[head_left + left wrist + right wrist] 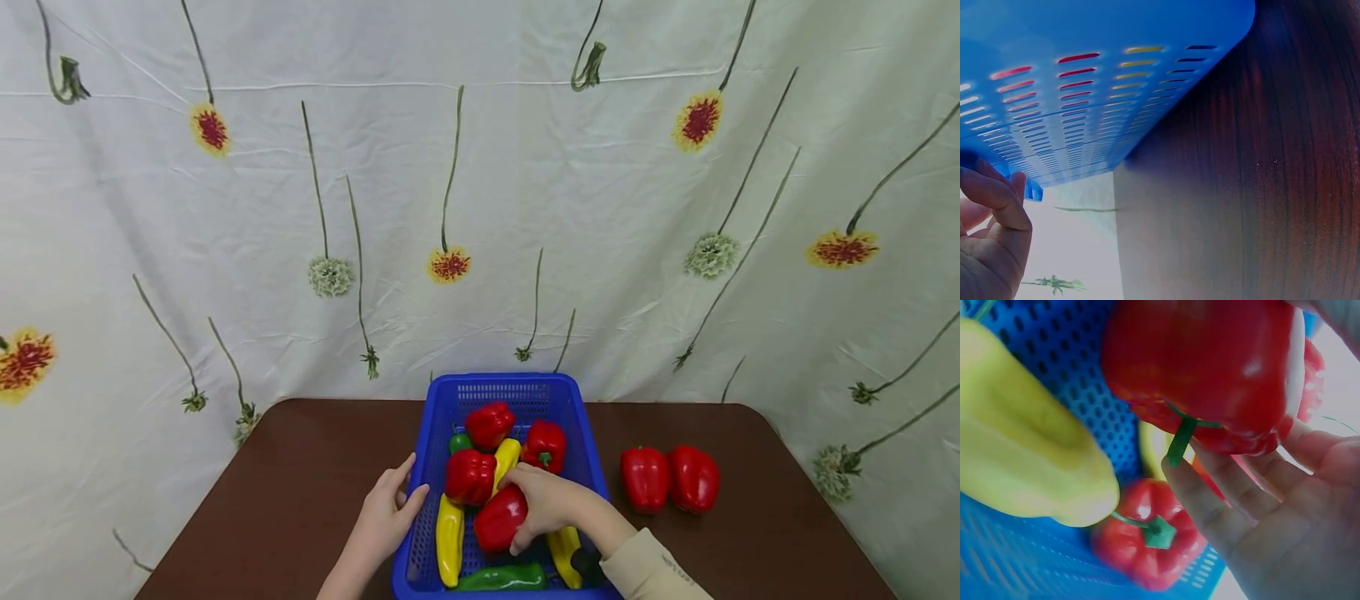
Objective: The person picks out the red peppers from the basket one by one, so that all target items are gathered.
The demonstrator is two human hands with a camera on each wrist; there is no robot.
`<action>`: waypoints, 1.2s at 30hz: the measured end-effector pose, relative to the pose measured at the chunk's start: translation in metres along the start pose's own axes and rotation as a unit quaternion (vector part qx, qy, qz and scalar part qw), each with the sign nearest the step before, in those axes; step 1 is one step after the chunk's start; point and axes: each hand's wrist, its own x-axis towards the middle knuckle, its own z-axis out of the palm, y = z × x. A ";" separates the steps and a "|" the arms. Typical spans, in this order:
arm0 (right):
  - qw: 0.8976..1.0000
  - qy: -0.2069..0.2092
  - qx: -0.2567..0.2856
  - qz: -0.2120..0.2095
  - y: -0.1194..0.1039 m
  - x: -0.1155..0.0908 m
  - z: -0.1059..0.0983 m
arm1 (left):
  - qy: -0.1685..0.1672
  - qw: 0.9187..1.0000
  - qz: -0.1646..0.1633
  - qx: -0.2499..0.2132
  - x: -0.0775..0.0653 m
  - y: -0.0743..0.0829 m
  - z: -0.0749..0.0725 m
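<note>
My right hand (543, 504) grips a red bell pepper (500, 520) inside the blue basket (424, 446). In the right wrist view that pepper's green stem points down past the fingers, with a yellow pepper (1029, 437) and another red bell pepper (1147, 540) beside it. At the basket's left side, my left hand (384, 512) rests its fingertips and thumb at the rim, fingers relaxed. More red bell peppers lie farther back in the basket, one (470, 477) right behind the held one. A long yellow pepper (450, 540) and a long green pepper (504, 577) lie near its front.
Two red bell peppers (645, 479) stand side by side on the brown table (315, 467), right of the basket. A small green vegetable (459, 442) shows at the basket's left inside. Behind the table hangs a pale flowered cloth (405, 208).
</note>
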 end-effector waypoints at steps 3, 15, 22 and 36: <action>1.000 0.003 0.016 -0.002 -0.002 -0.005 -0.006 | 0.002 1.000 0.002 0.001 0.000 -0.001 0.000; 0.988 0.094 0.124 -0.004 -0.001 -0.028 -0.035 | 0.000 1.000 0.004 0.005 0.000 -0.002 0.001; 0.968 0.145 0.206 0.003 0.012 -0.047 -0.054 | -0.004 1.000 0.001 0.003 0.000 0.000 0.000; 0.925 0.244 0.276 0.087 0.035 -0.083 -0.068 | -0.004 1.000 -0.001 0.004 0.001 -0.002 0.000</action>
